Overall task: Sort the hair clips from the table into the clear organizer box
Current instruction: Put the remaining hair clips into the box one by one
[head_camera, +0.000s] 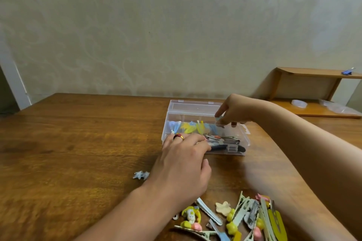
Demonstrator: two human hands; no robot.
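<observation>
Organizer box: a clear plastic organizer box (205, 137) with its hinged lid (194, 106) folded open toward the wall; thin dividers split the inside into compartments.
Clips in the box: blue and yellow clips (193, 127) fill the far row; metal clips (223, 138) and a dark one (221, 148) lie in the near row.
Clips on the table: a loose pile of hair clips (235, 219) sits at the near edge of the view, with long metal ones, yellow star and flower shapes, pink pieces and a small rabbit figure among them.
Stray clip: a small pale star-shaped clip (141, 174) lies alone, just left of the left wrist.
Table: a brown wooden table (78, 152); its far edge runs along the wall, and the whole left half is bare wood.
Open room: bare wood lies between the box and the pile, crossed by both forearms.
Right side: a low wooden shelf (317, 92) stands past the table's right corner, well apart from the box.
Left hand: the left hand (182, 164) lies palm down against the box's near left corner, fingers curled over the front wall; a ring shows on one finger. I cannot tell if it grips anything.
Right hand: the right hand (233, 111) hovers over the box's far right corner, fingertips pinched on a small pale blue clip (219, 118) just above the rim.
Pile and hands: the pile lies near both forearms, well behind the fingertips.
</observation>
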